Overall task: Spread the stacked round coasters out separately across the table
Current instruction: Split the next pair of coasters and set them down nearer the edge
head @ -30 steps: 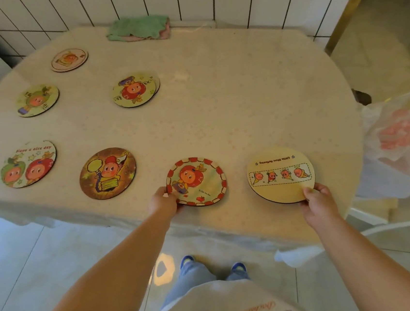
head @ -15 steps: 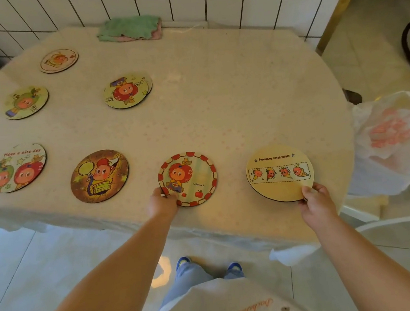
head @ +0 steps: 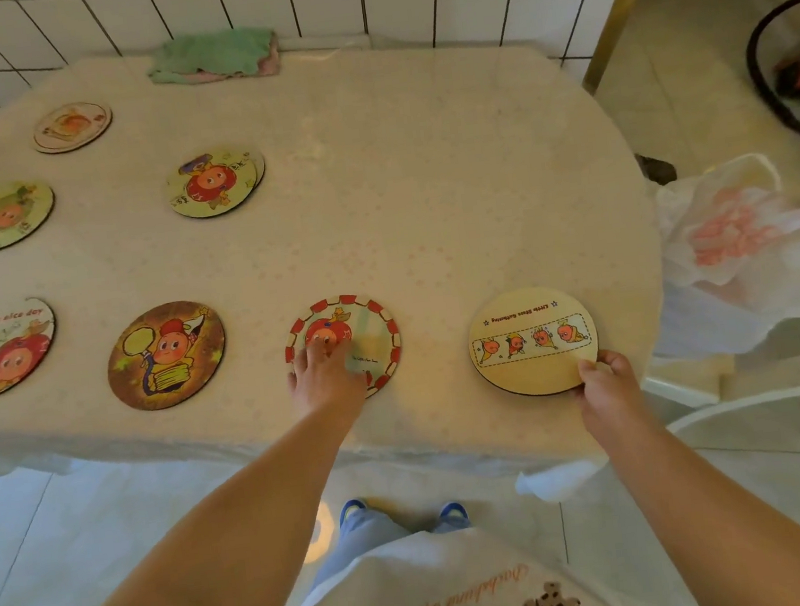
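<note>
Several round cartoon coasters lie apart on the cream table (head: 424,177). My left hand (head: 326,374) rests flat on top of the red-rimmed coaster (head: 366,326) near the front edge, fingers over its picture. My right hand (head: 606,380) pinches the near rim of the yellow coaster (head: 532,338), thumb on top. To the left lie a brown coaster (head: 166,354) and a "nice day" coaster (head: 0,347). Farther back are a green coaster (head: 8,215), a pale coaster (head: 72,126), and a small stack (head: 215,181) with a second coaster peeking out beneath.
A green folded cloth (head: 214,55) lies at the table's back edge against the tiled wall. A white plastic bag (head: 738,247) hangs beside the table's right side, above a white chair (head: 745,409). A black basket (head: 788,74) stands on the floor far right.
My left hand has slid from the near-left rim of the red-rimmed coaster onto its top face. My right hand keeps its pinch on the yellow coaster.
</note>
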